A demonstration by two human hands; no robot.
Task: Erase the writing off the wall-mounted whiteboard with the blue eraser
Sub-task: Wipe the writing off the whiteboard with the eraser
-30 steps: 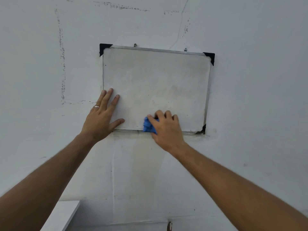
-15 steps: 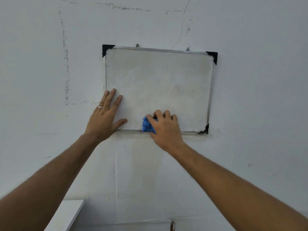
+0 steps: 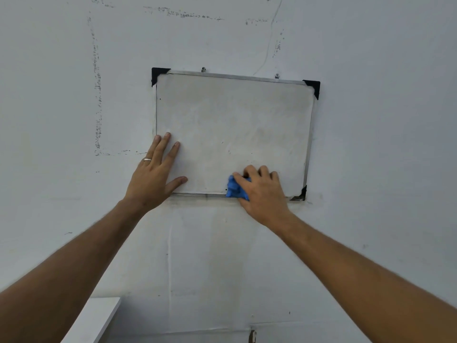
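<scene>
I log: right hand (image 3: 263, 191) grasping blue eraser (image 3: 236, 187) at whiteboard (image 3: 232, 125) bottom edge, frame centre; left hand (image 3: 154, 173) flat, released, on lower-left corner.

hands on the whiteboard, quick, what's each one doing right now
Left hand: open, fingers straight, flat on the metal-framed whiteboard.
Right hand: closed on the blue eraser at the board's bottom edge.

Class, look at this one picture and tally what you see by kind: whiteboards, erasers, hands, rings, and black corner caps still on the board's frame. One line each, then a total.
Whiteboards: 1, the whiteboard
Erasers: 1, the blue eraser
Hands: 2, the left hand and the right hand
Rings: 1, the ring
Black corner caps in view: 3, top left, top right, bottom right
Total: 8
</scene>
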